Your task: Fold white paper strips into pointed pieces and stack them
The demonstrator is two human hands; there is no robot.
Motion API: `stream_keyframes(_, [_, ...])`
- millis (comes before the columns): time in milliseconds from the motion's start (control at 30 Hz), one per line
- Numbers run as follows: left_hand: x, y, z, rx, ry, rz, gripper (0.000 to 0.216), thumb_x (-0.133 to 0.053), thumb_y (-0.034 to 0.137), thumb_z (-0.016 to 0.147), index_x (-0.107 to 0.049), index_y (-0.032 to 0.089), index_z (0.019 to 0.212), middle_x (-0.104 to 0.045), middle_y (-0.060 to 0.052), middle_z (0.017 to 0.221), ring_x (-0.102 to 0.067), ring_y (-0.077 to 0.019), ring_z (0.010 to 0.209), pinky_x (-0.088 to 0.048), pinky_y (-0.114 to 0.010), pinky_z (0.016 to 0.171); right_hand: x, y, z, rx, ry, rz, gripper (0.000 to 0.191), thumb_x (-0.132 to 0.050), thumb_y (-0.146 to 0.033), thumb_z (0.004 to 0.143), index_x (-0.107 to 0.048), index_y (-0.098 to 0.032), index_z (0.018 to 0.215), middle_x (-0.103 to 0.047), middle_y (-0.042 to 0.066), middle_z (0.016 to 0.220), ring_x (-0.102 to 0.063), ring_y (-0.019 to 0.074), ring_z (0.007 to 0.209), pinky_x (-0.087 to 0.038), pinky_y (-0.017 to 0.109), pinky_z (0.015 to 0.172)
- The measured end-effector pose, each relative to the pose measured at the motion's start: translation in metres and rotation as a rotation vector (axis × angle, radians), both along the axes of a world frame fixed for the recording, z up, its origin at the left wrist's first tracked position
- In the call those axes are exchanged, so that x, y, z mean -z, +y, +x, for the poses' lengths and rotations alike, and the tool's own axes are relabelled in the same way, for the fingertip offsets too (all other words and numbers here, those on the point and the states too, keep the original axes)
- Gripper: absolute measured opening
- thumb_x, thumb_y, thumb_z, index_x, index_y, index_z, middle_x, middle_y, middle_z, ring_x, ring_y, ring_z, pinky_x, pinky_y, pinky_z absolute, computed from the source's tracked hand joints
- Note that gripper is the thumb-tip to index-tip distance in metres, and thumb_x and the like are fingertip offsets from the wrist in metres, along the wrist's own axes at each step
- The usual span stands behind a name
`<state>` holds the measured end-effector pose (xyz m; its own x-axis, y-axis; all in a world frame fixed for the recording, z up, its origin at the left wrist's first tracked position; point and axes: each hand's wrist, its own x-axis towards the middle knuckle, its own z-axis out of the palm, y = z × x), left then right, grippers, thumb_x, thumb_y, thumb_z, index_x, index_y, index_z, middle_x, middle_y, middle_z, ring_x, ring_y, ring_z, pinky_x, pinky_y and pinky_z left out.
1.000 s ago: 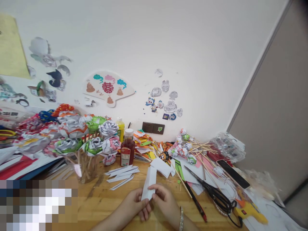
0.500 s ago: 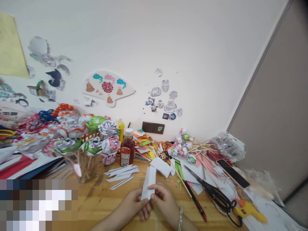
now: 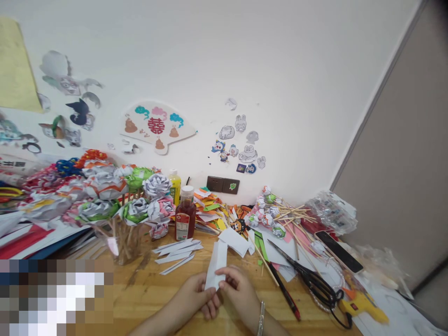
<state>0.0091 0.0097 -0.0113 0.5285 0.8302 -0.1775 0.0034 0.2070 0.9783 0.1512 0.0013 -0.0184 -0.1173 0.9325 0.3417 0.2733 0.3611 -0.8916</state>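
A folded strip of white paper (image 3: 216,261) is held just above the table, pinched at its lower end from both sides. My left hand (image 3: 199,294) grips its left lower corner, thumb on top and fingers curled beneath. On the right edge, my right hand (image 3: 238,289) pinches the paper between thumb and forefinger; a bracelet circles that wrist. Beyond the strip's top lie more white paper pieces (image 3: 235,241). Several narrow folded white strips (image 3: 178,254) are spread on the wooden table (image 3: 154,298) to the left.
Paper flowers on sticks stand in a clear jar (image 3: 128,245) at left. A red-brown bottle (image 3: 185,214) stands behind the strips. On the right lie a black pen (image 3: 285,294), black scissors (image 3: 315,284), a yellow glue gun (image 3: 364,305) and a phone (image 3: 339,252).
Almost nothing differs. Both hands keep their grip on the paper strip, and the right thumb and finger have barely shifted.
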Motion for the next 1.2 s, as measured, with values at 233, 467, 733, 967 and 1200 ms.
stream_keyframes(233, [-0.0036, -0.0022, 0.0021, 0.001, 0.045, 0.014, 0.027, -0.057, 0.03, 0.057, -0.046, 0.014, 0.075, -0.06, 0.002, 0.053, -0.054, -0.0105, 0.04, -0.039, -0.02, 0.039, -0.001, 0.0002, -0.001, 0.033, -0.009, -0.051, 0.027, -0.05, -0.003, 0.06, -0.063, -0.017, 0.079, -0.05, -0.001, 0.067, -0.045, 0.0116, 0.057, -0.037, 0.022, 0.055])
stream_keyframes(467, [-0.0038, -0.0031, 0.0028, -0.006, 0.069, 0.031, 0.025, -0.056, 0.031, 0.056, -0.044, 0.014, 0.072, -0.059, 0.002, 0.054, -0.055, -0.0108, 0.042, -0.039, -0.02, 0.039, 0.0, -0.0008, -0.0024, 0.06, -0.016, -0.03, 0.026, -0.048, -0.003, 0.06, -0.061, -0.017, 0.079, -0.05, -0.001, 0.067, -0.044, 0.0106, 0.056, -0.036, 0.021, 0.054])
stream_keyframes(733, [0.0015, -0.0002, 0.0011, 0.012, 0.061, 0.015, 0.028, -0.055, 0.036, 0.057, -0.044, 0.015, 0.07, -0.059, 0.002, 0.053, -0.055, -0.011, 0.041, -0.039, -0.021, 0.04, -0.0039, -0.0035, -0.0033, 0.047, -0.067, -0.039, 0.021, -0.05, -0.005, 0.06, -0.061, -0.016, 0.075, -0.046, -0.003, 0.061, -0.043, 0.0099, 0.053, -0.034, 0.019, 0.05])
stream_keyframes(967, [-0.0009, -0.0021, 0.002, -0.005, 0.06, 0.017, 0.024, -0.054, 0.032, 0.057, -0.044, 0.014, 0.07, -0.059, 0.002, 0.053, -0.055, -0.011, 0.041, -0.039, -0.021, 0.04, -0.0075, -0.0056, -0.0054, 0.07, -0.096, -0.061, 0.021, -0.05, -0.004, 0.06, -0.061, -0.016, 0.073, -0.044, -0.004, 0.058, -0.042, 0.0102, 0.052, -0.034, 0.019, 0.05])
stream_keyframes(1200, [-0.0028, -0.0023, 0.0017, 0.002, 0.056, 0.021, 0.017, -0.052, 0.025, 0.058, -0.046, 0.014, 0.07, -0.059, 0.002, 0.052, -0.055, -0.0105, 0.042, -0.039, -0.019, 0.039, -0.0023, -0.0024, -0.0039, 0.063, -0.098, -0.036, 0.022, -0.05, -0.003, 0.059, -0.06, -0.017, 0.073, -0.043, -0.004, 0.059, -0.041, 0.0098, 0.053, -0.032, 0.019, 0.05])
